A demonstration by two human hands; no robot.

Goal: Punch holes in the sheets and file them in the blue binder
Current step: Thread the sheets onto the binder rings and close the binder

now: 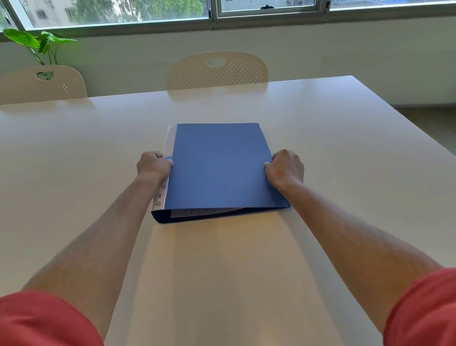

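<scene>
- Arms outstretched over the desk [69, 169].
- Left hand [154, 167] grips the blue binder [220, 168] at its spine.
- Right hand [285, 169] grips its opposite edge.

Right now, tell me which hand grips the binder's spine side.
The left hand grips the blue binder at its spine; the right hand holds the opposite, opening edge.

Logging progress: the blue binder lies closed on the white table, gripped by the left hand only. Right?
Not quite. The head view shows both hands gripping the blue binder: left hand at the spine, right hand at the opening edge. It does lie closed on the white table.
</scene>
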